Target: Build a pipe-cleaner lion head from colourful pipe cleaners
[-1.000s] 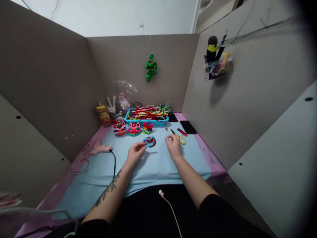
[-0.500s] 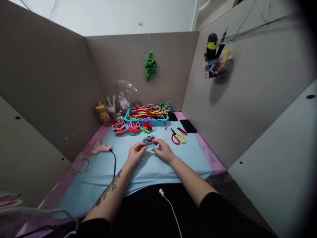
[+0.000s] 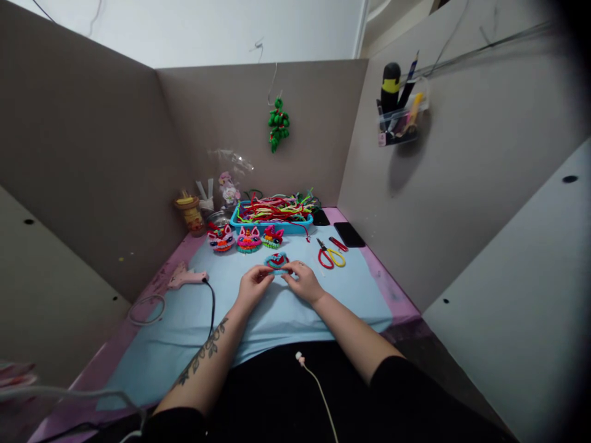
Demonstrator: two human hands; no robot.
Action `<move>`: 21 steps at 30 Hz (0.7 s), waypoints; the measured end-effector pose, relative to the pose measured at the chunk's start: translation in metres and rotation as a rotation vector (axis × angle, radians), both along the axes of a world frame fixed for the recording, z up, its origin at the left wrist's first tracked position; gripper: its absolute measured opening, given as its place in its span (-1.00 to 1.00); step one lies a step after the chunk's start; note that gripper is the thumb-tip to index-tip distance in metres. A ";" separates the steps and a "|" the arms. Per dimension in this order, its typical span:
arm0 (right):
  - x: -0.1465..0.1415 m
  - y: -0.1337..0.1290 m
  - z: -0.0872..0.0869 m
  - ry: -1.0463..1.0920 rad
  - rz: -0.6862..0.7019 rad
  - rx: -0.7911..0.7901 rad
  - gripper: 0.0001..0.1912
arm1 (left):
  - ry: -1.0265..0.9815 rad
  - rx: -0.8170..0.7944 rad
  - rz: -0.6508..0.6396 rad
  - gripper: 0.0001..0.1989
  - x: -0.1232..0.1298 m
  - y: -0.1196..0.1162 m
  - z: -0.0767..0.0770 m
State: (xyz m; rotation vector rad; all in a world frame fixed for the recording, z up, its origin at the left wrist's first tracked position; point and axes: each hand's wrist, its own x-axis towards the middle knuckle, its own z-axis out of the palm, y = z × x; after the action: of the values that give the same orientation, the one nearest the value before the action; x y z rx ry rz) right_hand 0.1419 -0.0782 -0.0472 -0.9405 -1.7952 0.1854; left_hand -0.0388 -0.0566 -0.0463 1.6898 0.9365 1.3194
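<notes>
Between my two hands is a small rounded piece of fuzzy pipe cleaners [image 3: 277, 261], light blue with red inside. My left hand [image 3: 255, 283] pinches its left side between thumb and fingers. On the opposite side my right hand [image 3: 302, 281] grips it, thumb below and fingers on top. The fingers cover parts of both edges. Just behind stand three colourful pipe-cleaner animal heads: a red and white one [image 3: 221, 239], a pink one [image 3: 249, 240] and a smaller pink and green one [image 3: 272, 237].
A blue tray [image 3: 272, 227] heaped with pipe cleaners stands at the back. Right of my hands lie pliers [image 3: 330, 255] with red and yellow handles, a red cutter [image 3: 338, 244] and a black phone [image 3: 349, 235]. A pink glue gun [image 3: 184, 276] with a cord lies left.
My right fingers have come down and closed onto the right side of the pipe-cleaner piece. More of its red inside shows now. The left hand stays in place; the view shifts slightly.
</notes>
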 end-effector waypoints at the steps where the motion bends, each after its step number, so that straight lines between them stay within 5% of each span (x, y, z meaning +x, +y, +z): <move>1: 0.000 0.000 0.000 0.002 -0.001 0.015 -0.84 | 0.003 0.002 -0.015 -0.78 0.000 0.000 0.000; 13: 0.005 0.005 -0.004 0.070 -0.075 0.029 -0.92 | -0.059 -0.079 0.097 -0.81 -0.003 0.002 0.004; 21: 0.004 0.003 -0.001 0.081 -0.066 0.022 -0.92 | -0.084 -0.120 0.056 -0.79 -0.003 0.003 0.003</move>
State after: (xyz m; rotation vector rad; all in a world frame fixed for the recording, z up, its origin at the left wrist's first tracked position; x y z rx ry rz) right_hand 0.1462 -0.0748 -0.0478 -0.9625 -1.6862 0.1598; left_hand -0.0415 -0.0539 -0.0431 1.5152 1.0004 1.3332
